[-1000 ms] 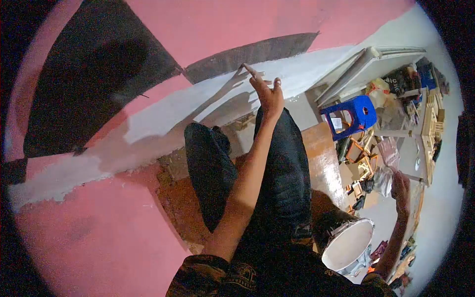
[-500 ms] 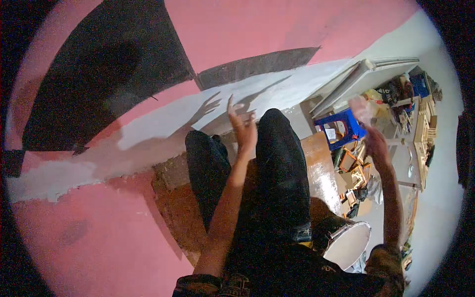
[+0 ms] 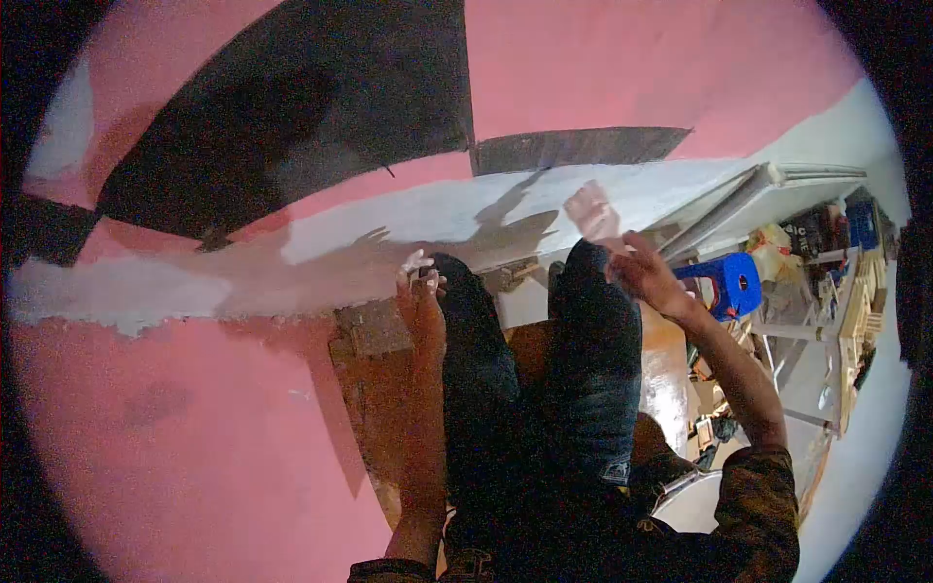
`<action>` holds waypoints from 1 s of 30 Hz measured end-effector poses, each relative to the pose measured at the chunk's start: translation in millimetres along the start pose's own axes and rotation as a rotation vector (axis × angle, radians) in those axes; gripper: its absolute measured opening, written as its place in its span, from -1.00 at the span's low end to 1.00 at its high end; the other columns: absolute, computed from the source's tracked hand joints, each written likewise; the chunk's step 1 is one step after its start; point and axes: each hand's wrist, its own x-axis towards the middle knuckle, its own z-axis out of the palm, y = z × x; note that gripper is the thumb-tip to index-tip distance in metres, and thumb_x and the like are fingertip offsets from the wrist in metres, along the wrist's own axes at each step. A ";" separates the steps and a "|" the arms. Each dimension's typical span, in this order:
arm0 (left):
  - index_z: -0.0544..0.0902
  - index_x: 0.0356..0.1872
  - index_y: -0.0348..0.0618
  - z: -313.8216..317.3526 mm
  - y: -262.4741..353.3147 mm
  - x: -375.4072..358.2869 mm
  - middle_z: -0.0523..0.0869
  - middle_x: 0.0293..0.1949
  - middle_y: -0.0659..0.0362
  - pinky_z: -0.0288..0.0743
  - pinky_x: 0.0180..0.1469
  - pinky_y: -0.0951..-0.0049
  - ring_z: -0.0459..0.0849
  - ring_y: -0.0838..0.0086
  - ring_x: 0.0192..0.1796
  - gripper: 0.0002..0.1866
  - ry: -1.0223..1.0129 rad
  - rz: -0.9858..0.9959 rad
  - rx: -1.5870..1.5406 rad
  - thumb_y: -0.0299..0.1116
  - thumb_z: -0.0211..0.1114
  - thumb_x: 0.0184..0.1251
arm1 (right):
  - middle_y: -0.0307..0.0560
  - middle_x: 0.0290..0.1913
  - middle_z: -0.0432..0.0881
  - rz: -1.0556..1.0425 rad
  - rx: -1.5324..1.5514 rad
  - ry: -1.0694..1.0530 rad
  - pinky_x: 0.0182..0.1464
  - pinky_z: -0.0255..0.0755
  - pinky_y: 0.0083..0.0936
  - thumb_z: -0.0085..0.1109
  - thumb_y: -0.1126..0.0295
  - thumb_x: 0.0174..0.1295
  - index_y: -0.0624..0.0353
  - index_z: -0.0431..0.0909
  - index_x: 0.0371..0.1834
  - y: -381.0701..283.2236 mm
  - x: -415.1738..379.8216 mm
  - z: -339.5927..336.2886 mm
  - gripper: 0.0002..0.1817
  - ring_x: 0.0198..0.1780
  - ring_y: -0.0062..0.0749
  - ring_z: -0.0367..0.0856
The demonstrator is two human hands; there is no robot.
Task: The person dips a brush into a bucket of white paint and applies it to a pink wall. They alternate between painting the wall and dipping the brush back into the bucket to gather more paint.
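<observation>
My left hand (image 3: 422,291) is raised beside my left knee, its fingers loosely curled and apart, with nothing visible in it. My right hand (image 3: 632,257) reaches across above my right knee. Its fingers look stretched out and pale in bright light, though motion smears them, and I see no object in it. Both hands are apart from the painted wall (image 3: 379,126), which carries pink, black and white areas. Shadows of a hand and an arm fall on its white band. My bent legs in dark trousers (image 3: 598,379) lie between the hands.
A blue plastic stool (image 3: 734,287) stands right of my right forearm. White panels (image 3: 739,209) lean against the wall. Beyond are cluttered wooden shelves (image 3: 855,321) and bags. A round, pale-topped thing with a metal rim (image 3: 685,505) sits by my right hip. Under me is a brown wooden surface (image 3: 374,389).
My right hand has swung left, from beside the stool to above my right knee. The left hand has moved left and lower in view, its fingers more curled. The view has shifted.
</observation>
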 end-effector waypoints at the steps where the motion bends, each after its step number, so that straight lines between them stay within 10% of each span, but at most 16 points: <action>1: 0.42 0.13 -0.17 2.7 12.5 -3.6 0.57 -0.14 0.22 0.43 -0.28 0.62 0.57 0.57 -0.25 -0.62 0.000 -0.054 0.017 -0.41 0.12 0.28 | -0.26 -0.33 0.49 -0.059 -0.078 0.008 -0.43 0.27 -0.69 -0.05 0.25 0.39 0.11 0.29 0.07 6.5 9.1 11.3 -0.72 -0.38 -0.65 0.41; 7: 0.45 0.07 -0.19 7.8 37.1 -12.8 0.57 -0.18 0.23 0.43 -0.25 0.60 0.57 0.58 -0.24 -0.67 -0.038 0.137 -0.110 -0.50 0.12 0.27 | -0.31 -0.46 0.41 -0.143 -0.150 -0.018 -0.46 0.23 -0.71 -0.02 0.17 0.36 0.16 0.37 -0.05 -6.3 46.4 67.3 -0.71 -0.44 -0.68 0.33; 11: 0.46 0.05 -0.23 24.9 104.0 10.3 0.57 -0.19 0.22 0.44 -0.17 0.58 0.55 0.57 -0.17 -0.67 0.015 0.318 0.097 -0.61 0.11 0.23 | -0.32 -0.51 0.39 0.184 0.235 0.000 -0.59 0.15 -0.70 -0.04 0.06 0.35 0.11 0.41 -0.14 -10.7 59.8 104.5 -0.67 -0.55 -0.72 0.28; 19: 0.55 -0.11 -0.04 77.7 251.2 122.0 0.61 -0.15 0.15 0.36 -0.01 0.21 0.55 0.28 -0.10 -0.71 0.056 1.660 0.745 -0.54 0.22 0.11 | -0.35 -0.53 0.39 0.192 0.491 0.210 -0.65 0.06 -0.70 -0.04 0.03 0.34 0.10 0.43 -0.19 1.4 76.3 157.7 -0.66 -0.63 -0.72 0.25; 26: 0.55 -0.10 0.26 121.7 226.0 159.7 0.55 -0.02 0.30 0.19 0.09 0.25 0.47 0.34 0.03 -0.67 0.310 1.754 1.017 -0.20 0.28 0.02 | -0.31 -0.58 0.40 0.048 0.149 0.296 -0.64 0.10 -0.63 -0.05 0.08 0.35 0.19 0.47 -0.26 32.3 104.3 178.4 -0.65 -0.64 -0.66 0.28; 30: 0.52 -0.06 0.09 110.8 238.7 155.1 0.53 0.02 0.12 0.26 0.10 0.15 0.47 0.18 0.04 -0.70 0.257 1.770 1.056 -0.17 0.19 0.18 | -0.30 -0.59 0.40 0.108 0.161 0.201 -0.63 0.13 -0.61 -0.02 0.10 0.34 0.21 0.50 -0.27 9.0 107.2 174.5 -0.65 -0.65 -0.64 0.30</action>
